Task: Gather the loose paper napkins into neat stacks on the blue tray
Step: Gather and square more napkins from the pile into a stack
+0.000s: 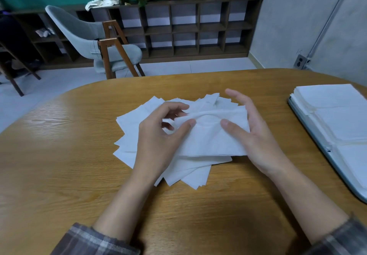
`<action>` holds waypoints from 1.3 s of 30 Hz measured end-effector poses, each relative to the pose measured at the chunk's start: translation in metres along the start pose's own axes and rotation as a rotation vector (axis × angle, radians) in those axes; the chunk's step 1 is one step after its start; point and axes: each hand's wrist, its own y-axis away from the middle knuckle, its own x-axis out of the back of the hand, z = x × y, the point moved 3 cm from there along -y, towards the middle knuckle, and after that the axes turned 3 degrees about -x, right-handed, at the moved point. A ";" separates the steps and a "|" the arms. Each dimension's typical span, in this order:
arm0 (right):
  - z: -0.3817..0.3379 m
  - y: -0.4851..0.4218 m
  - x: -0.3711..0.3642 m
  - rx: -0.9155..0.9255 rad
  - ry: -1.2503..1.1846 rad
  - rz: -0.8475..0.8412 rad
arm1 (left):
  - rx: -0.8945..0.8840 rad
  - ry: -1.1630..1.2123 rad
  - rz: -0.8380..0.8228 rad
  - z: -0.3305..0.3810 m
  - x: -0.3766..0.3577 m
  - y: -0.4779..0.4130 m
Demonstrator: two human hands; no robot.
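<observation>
Firstly, table point(59, 175): wooden, oval.
Blue tray point(346, 175): at the table's right edge, well apart from both hands.
Stacked napkins point(333, 104): neat white piles on the tray.
Loose napkins point(131, 123): fanned heap beneath the hands.
Held napkin point(208, 137): above the heap, between the hands.
Left hand point(156, 135): pinches its left edge.
Right hand point(258, 135): thumb on top, fingers straight behind its right edge.

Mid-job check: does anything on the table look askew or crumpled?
Yes. The loose napkins in the middle of the table lie fanned at mixed angles, corners jutting out. The top napkin, pinched between left hand and right hand, is buckled into a ridge. The stacks on the blue tray look squared.
</observation>
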 end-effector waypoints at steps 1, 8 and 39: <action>0.000 -0.001 0.002 -0.008 -0.070 0.013 | 0.015 -0.008 0.006 0.000 0.002 -0.001; 0.001 -0.004 0.004 -0.033 -0.189 0.014 | 0.263 0.299 -0.258 0.009 -0.007 0.005; 0.008 -0.008 0.034 0.085 0.330 0.373 | -0.265 -0.298 -0.236 -0.011 -0.009 0.002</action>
